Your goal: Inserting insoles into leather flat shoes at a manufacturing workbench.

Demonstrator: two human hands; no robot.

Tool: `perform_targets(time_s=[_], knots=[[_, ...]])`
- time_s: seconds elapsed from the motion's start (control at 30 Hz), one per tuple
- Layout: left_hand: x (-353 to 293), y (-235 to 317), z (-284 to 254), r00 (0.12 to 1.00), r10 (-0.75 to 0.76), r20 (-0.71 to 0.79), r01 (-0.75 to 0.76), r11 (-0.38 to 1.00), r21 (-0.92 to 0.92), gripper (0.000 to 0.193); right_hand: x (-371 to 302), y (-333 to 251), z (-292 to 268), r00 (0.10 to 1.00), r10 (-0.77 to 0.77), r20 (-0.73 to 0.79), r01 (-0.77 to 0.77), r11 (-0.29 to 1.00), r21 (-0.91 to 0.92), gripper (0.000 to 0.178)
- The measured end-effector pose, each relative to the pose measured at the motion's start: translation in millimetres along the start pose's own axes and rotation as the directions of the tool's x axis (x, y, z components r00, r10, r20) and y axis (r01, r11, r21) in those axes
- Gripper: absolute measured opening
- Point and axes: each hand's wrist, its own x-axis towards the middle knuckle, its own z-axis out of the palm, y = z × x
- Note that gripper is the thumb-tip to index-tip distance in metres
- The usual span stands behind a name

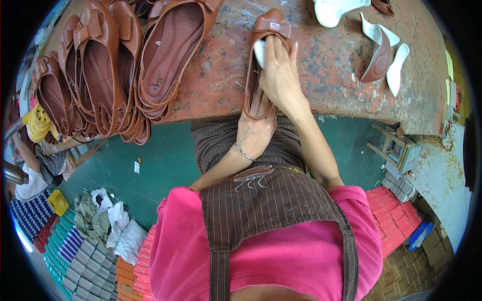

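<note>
A brown ballet flat [247, 83] with a bow on its toe lies in front of me at the table's near edge, toe pointing away. My left hand [255, 133] grips its heel end from the near side, and some of its fingers show inside the heel opening. The fingers of my right hand [279, 72] are pressed together and pushed into the toe. Beside them, against the left inner wall, a white insole [259, 53] shows in part; its rest is hidden under the hand. My right fingertips are out of sight under the vamp.
Several brown bow flats [95, 70] stand crowded on the worn table [216, 75] at the left. White and brown insoles [377, 60] lie at the right, and white pieces [336, 10] at the back. A wooden stool [389, 148] stands below, right. Stacked boxes [90, 271] line the floor.
</note>
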Motion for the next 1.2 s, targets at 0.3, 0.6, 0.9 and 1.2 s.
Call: perform_targets(time_s=[0.3, 0.6, 0.9, 1.2], knots=[[1.6, -5.7, 8.5, 0.999, 0.039, -0.012, -0.039, 0.999, 0.007, 0.048, 16.0, -0.6, 15.7, 0.998, 0.043, -0.041, -0.048, 0.990, -0.134, 0.064], [2.3, -8.6, -0.5, 0.999, 0.030, -0.022, -0.031, 0.999, -0.025, 0.047, 5.1, -13.6, 10.3, 0.982, -0.143, -0.125, 0.100, 0.950, -0.297, 0.050], [9.4, -3.8, 2.7, 0.999, 0.030, -0.012, -0.029, 0.996, 0.088, 0.053, 50.2, 4.2, 11.3, 0.984, 0.069, 0.167, 0.027, 0.858, -0.512, 0.026], [-8.6, -24.5, -121.2, 0.921, 0.026, 0.388, 0.127, 0.923, -0.363, 0.036, -26.9, -15.0, -28.0, 0.939, 0.053, -0.339, -0.068, 0.997, -0.031, 0.033]])
